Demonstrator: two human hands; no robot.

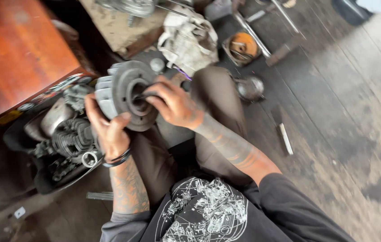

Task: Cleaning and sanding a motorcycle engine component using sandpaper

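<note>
Grey finned metal fills my left hand (110, 130), fingers wrapped under the engine cylinder (125, 92), thumb hooked on its round flange, holding it above my lap. My right hand (172, 105) is pinched shut on a thin dark tool (143, 95) poking into the bore. Just left, a black tray (42, 181) holds greasy engine parts (67, 139); beyond my knee sits a dirty engine casing (188, 40).

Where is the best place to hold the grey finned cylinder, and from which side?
Probably by its finned outer wall, from the person's left, as the left hand does: the finned cylinder faces up, so its bore stays free for the right hand.
</note>
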